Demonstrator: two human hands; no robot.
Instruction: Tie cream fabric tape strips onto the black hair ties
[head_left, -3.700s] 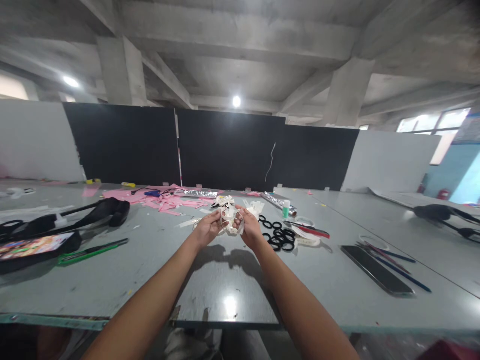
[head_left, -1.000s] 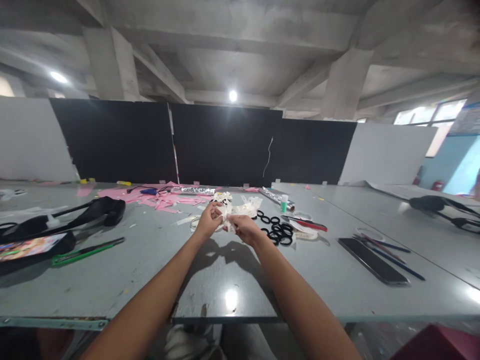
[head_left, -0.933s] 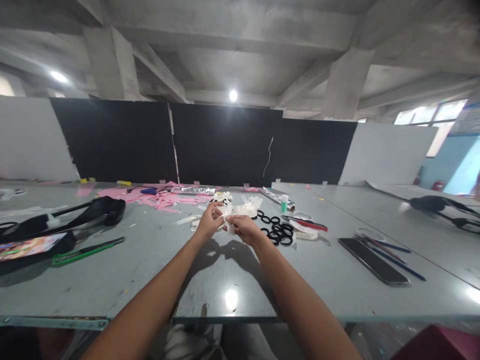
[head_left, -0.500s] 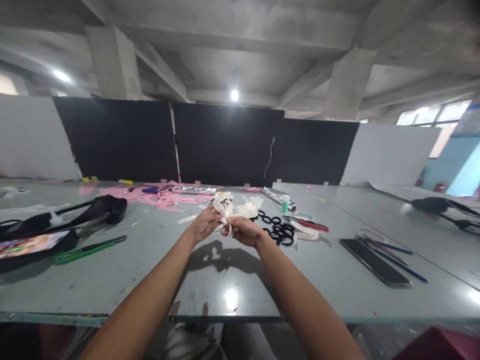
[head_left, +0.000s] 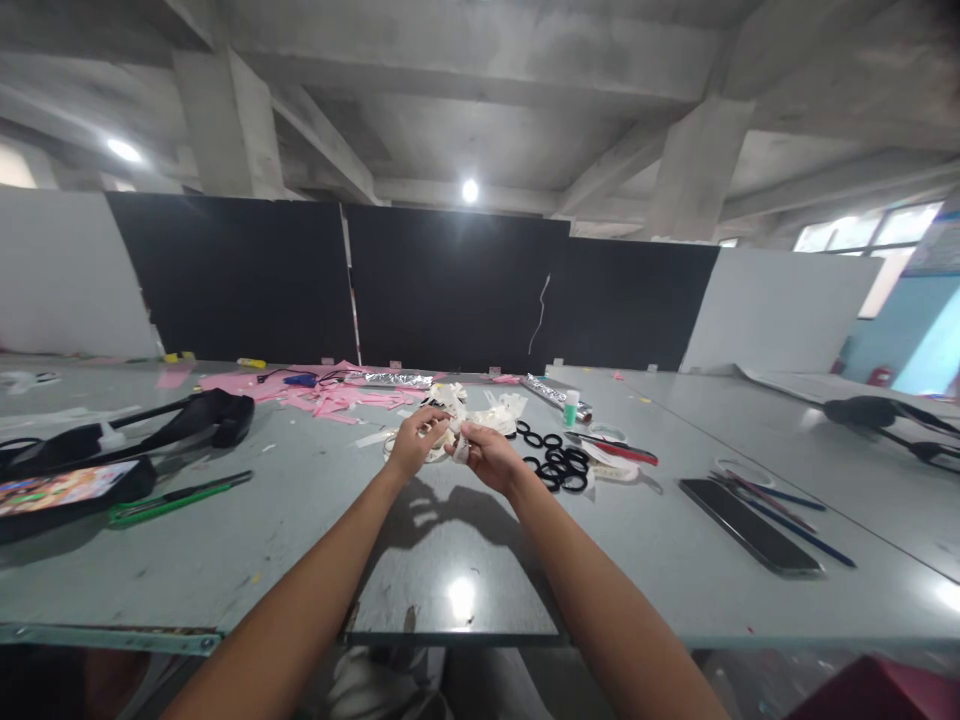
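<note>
Both my arms reach out over the grey table (head_left: 465, 560). My left hand (head_left: 411, 442) and my right hand (head_left: 484, 455) meet above its middle, fingers pinched on a small bunch of cream white ribbon (head_left: 452, 437). More cream ribbon pieces (head_left: 501, 410) lie just behind the hands. A heap of black rings (head_left: 556, 464) lies right of my right hand.
Pink paper scraps (head_left: 330, 398) and foil strips (head_left: 393, 379) lie at the back. At the left are a black strap device (head_left: 187, 420), a lit phone (head_left: 56, 490) and a green cutter (head_left: 176, 497). At the right lie a dark phone (head_left: 748, 538), pens (head_left: 780, 497), red scissors (head_left: 626, 452), a small green bottle (head_left: 571, 407).
The hands have kept working the ribbon bunch, lifting it a little half a second ago and lowering it again now. My right hand's grip has shifted on it.
</note>
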